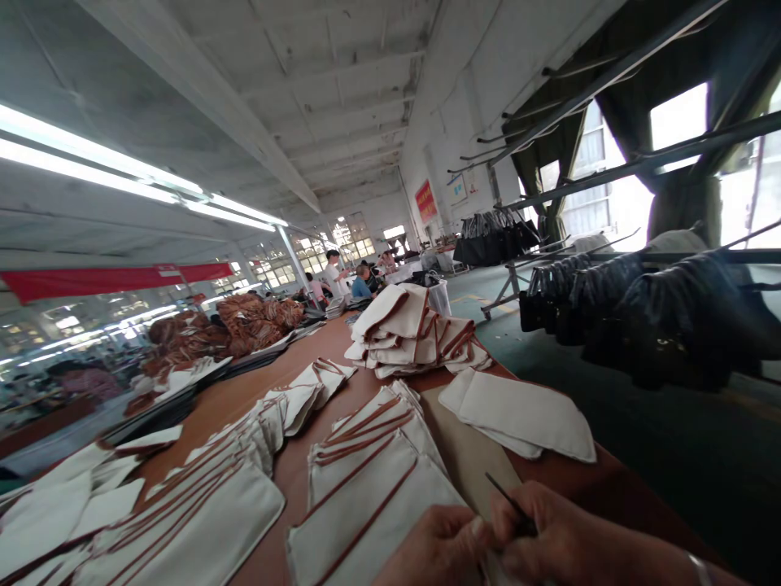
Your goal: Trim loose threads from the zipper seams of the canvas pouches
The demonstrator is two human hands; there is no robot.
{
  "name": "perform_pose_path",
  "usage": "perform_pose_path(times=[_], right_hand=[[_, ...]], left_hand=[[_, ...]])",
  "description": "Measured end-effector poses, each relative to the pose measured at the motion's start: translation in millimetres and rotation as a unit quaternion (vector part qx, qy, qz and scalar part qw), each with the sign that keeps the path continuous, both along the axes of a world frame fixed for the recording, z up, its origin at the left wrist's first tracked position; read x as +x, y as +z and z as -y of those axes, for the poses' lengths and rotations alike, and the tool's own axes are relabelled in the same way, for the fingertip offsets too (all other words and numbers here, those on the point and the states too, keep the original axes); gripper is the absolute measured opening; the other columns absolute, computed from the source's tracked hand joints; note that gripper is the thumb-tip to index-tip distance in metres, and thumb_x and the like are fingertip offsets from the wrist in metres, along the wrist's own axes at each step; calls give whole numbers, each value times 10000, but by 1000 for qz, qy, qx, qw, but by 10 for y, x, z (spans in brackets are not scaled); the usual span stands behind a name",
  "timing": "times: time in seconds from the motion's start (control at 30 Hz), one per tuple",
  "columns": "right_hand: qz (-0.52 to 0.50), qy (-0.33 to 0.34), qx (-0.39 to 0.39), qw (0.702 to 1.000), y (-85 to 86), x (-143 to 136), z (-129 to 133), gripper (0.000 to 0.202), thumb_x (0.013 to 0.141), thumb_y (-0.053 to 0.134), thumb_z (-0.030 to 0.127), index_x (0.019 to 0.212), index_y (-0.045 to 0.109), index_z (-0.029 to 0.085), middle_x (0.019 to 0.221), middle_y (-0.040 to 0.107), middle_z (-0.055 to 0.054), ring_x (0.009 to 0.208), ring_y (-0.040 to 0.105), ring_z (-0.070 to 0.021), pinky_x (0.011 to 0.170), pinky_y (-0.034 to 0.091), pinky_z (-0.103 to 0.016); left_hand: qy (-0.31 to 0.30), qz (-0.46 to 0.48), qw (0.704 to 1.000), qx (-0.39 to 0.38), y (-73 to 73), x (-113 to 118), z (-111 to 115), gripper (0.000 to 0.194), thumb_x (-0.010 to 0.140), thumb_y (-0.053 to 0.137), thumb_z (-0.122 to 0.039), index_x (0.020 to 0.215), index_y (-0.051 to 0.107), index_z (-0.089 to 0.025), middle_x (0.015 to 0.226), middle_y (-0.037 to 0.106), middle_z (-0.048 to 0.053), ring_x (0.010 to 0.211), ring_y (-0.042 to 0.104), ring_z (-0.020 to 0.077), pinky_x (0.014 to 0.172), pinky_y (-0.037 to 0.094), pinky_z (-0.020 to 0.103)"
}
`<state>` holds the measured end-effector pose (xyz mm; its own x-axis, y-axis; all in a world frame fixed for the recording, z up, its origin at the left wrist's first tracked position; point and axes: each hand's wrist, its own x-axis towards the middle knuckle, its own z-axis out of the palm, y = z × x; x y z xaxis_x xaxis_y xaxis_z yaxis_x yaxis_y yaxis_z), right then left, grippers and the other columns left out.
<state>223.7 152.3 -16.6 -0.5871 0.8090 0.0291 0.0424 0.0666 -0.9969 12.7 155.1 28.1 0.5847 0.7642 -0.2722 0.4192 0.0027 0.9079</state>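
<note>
My left hand [433, 547] is at the bottom edge, its fingers pinched on a pale piece whose edge barely shows between the hands. Close beside it, my right hand [549, 529] is closed around a thin dark pointed tool [508, 495], its tip pointing up and left. Just left of my hands lies a fanned stack of cream pieces with brown edging [372, 496]. Beyond my hands, two cream pieces [525, 407] rest near the table's right side, partly over a tan sheet [467, 443].
The brown table [244, 399] carries another fanned row [213, 505] at left and a tall cream pile [408, 325] farther back. Brown bundles [250, 321] lie at back left. Racks of black bags [659, 325] stand at right. Several people are in the distance.
</note>
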Motion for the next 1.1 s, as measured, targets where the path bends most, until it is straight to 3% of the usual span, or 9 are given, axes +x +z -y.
perform_pose_path(times=[0.13, 0.23, 0.33, 0.53, 0.73, 0.93, 1.1], right_hand=[[29, 1, 10, 1000, 157, 98, 25, 254, 787, 656, 353, 759, 585, 111, 619, 460, 34, 572, 379, -71, 537, 315, -190], [25, 26, 28, 999, 157, 146, -16, 267, 816, 639, 331, 915, 638, 83, 763, 552, 2, 668, 435, -86, 606, 342, -200], [29, 38, 15, 999, 141, 173, -24, 248, 839, 623, 318, 903, 624, 78, 736, 523, 16, 653, 413, -76, 604, 327, -200], [53, 47, 4, 997, 175, 210, -37, 236, 880, 585, 321, 862, 592, 85, 694, 454, 35, 623, 370, -67, 569, 296, -194], [72, 24, 27, 997, 188, 174, -53, 315, 911, 555, 400, 927, 603, 90, 757, 508, 13, 688, 424, -84, 631, 354, -202], [80, -27, 15, 996, 170, 57, -102, 453, 709, 775, 464, 922, 566, 123, 773, 578, 11, 674, 477, -92, 591, 377, -197], [55, 16, -23, 998, 114, 90, -155, 331, 749, 734, 394, 849, 612, 104, 703, 587, 18, 601, 458, -68, 552, 352, -191]], left_hand=[[16, 108, 991, -79, -75, -73, 15, 499, 680, 768, -555, 756, 616, -86, 677, 528, 5, 626, 393, 93, 587, 271, 212], [5, 126, 987, -103, -95, -58, -16, 364, 757, 756, -426, 795, 657, -78, 736, 585, 28, 668, 451, 103, 636, 325, 213], [-12, 126, 984, -128, -87, -41, -44, 281, 792, 739, -357, 818, 675, -85, 744, 585, 19, 683, 455, 101, 642, 338, 207], [-17, 116, 984, -132, -87, -50, -46, 286, 832, 688, -372, 870, 694, -88, 768, 590, 20, 711, 469, 109, 685, 368, 217], [-5, 108, 985, -132, -114, -3, -94, 288, 831, 683, -373, 836, 666, -86, 727, 578, 13, 655, 452, 97, 624, 356, 205], [-6, 54, 996, -75, -45, 92, -89, 308, 828, 660, -405, 820, 649, -97, 702, 544, -6, 633, 411, 90, 583, 332, 190], [8, 46, 997, -67, -93, 81, -63, 324, 831, 629, -426, 792, 634, -105, 656, 496, -17, 602, 378, 90, 555, 309, 197]])
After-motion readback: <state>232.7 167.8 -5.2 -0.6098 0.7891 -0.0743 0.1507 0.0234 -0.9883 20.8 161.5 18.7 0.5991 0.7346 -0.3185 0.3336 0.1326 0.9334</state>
